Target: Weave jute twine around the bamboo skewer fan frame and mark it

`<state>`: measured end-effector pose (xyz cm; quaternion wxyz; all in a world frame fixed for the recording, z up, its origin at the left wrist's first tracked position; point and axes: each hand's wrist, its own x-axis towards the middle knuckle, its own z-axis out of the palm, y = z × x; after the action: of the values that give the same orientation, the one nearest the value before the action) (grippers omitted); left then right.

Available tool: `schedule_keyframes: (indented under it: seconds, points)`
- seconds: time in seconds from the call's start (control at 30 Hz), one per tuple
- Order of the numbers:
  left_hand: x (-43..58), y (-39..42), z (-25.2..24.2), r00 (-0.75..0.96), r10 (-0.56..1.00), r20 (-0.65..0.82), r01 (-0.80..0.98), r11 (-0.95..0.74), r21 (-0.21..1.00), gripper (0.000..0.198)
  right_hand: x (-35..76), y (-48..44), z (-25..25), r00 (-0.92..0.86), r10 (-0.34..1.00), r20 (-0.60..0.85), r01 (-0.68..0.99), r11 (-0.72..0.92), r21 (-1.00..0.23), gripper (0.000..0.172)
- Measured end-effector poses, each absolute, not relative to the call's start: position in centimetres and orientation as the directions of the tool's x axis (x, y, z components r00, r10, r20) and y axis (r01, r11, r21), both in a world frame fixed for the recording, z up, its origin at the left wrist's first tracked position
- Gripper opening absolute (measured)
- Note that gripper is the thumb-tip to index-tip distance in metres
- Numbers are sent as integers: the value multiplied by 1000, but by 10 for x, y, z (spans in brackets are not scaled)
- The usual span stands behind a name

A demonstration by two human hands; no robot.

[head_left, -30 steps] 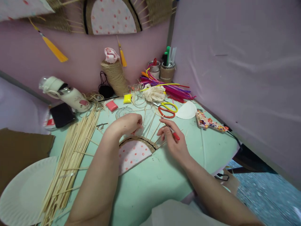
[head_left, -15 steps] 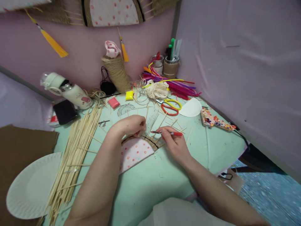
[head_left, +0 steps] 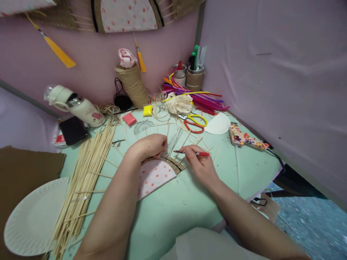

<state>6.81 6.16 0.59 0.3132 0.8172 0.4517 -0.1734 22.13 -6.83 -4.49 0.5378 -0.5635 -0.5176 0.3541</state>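
My right hand point(head_left: 199, 162) holds a red pen point(head_left: 202, 154) between thumb and fingers, its tip pointing left over thin wooden sticks. Bent at the wrist, my left hand point(head_left: 153, 145) has its fingers closed and pressed down at the near end of a clear ruler point(head_left: 175, 139); its fingertips are partly hidden. Under it lies a half-round piece covered in white cloth with pink dots point(head_left: 156, 175), edged with twine and a black band. Sticks fan outward from that curved edge. My left forearm covers the left part of the piece.
Left lie a bundle of wooden sticks point(head_left: 93, 159) and a paper plate point(head_left: 32, 216). Behind are a bottle point(head_left: 78, 106), a twine spool point(head_left: 132, 85), a protractor point(head_left: 143, 127), scissors point(head_left: 194, 126) and pipe cleaners point(head_left: 208, 101). A flowered glue gun point(head_left: 245, 139) rests at right.
The whole view has shifted slightly. Both hands keep nearly the same pose, the pen still held over the sticks and the left fingers still pressed down.
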Motion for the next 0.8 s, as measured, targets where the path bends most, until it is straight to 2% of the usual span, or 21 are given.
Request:
schedule_keyframes:
  seconds: [0.23,0.57,0.8]
  points:
    - [66,63,2,531,625,-573,847,-377,374,14,223,-66,-49,296,944,144,228,77,-971,28]
    - [68,62,3,503,634,-587,863,-340,374,13,220,-63,-50,297,950,98,206,37,-978,23]
    - [69,62,4,501,634,-589,865,-348,361,14,217,-58,-51,284,957,59,166,12,-986,26]
